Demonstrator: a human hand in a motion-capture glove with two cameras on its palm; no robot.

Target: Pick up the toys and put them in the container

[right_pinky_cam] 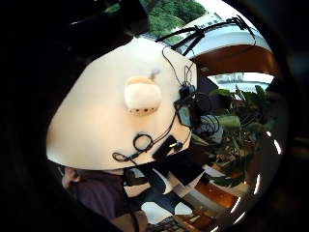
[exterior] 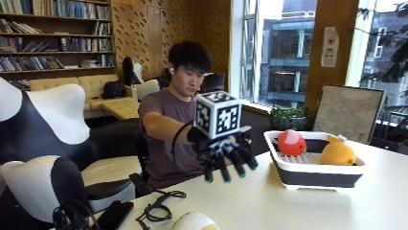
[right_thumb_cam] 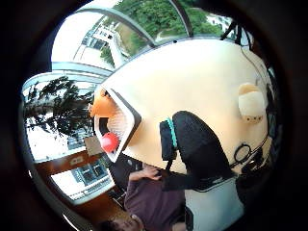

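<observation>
Cream plush toy (exterior: 193, 222) on table (exterior: 306, 201) edge; gloved right hand (exterior: 224, 154) raised above, fingers spread downward, seemingly empty.

black cables (exterior: 156, 209) on table (exterior: 267, 201)

The person's gloved right hand (exterior: 224, 155) is raised in the air above the table (exterior: 274, 201), forearm stretched forward from the shoulder. Its fingers (exterior: 237, 165) hang spread and relaxed, pointing down toward the table, holding nothing. The other hand cannot be made out.
</observation>
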